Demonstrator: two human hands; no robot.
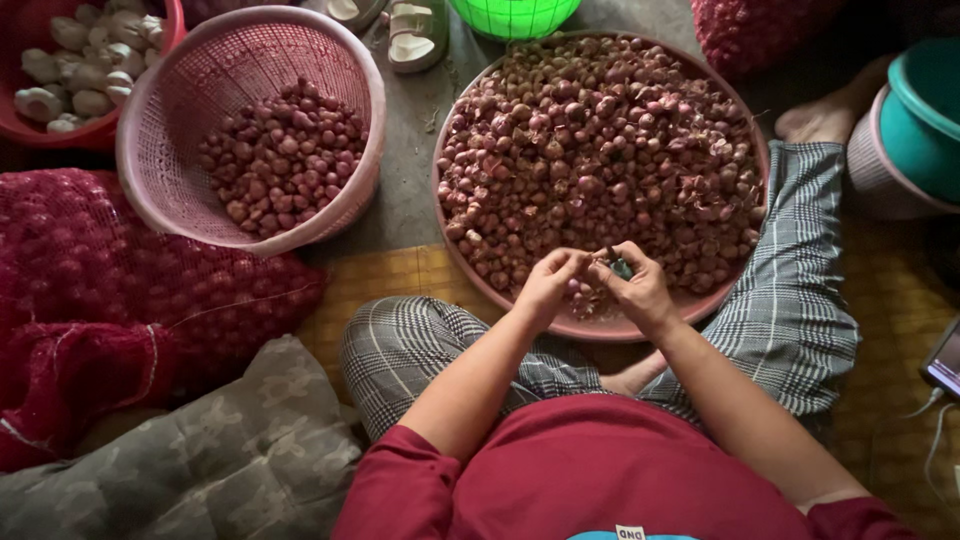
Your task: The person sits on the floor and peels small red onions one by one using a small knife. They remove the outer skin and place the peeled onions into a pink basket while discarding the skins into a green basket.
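A wide pink tray [470,262] piled with small red shallots [600,140] lies on the floor in front of my crossed legs. Both hands meet over its near rim. My left hand [545,288] pinches a shallot between fingertips. My right hand [637,288] is closed on a small knife with a dark green handle [620,267], its tip touching the shallot held by the left hand. A pink mesh basket [345,60] with more shallots [285,155] stands at the upper left.
A red net sack of shallots [120,290] and a grey patterned cloth [230,450] lie on my left. A red bowl of garlic [85,50], sandals [415,35], a green basket [515,15], teal and pink tubs [915,130] and a phone [945,360] surround me.
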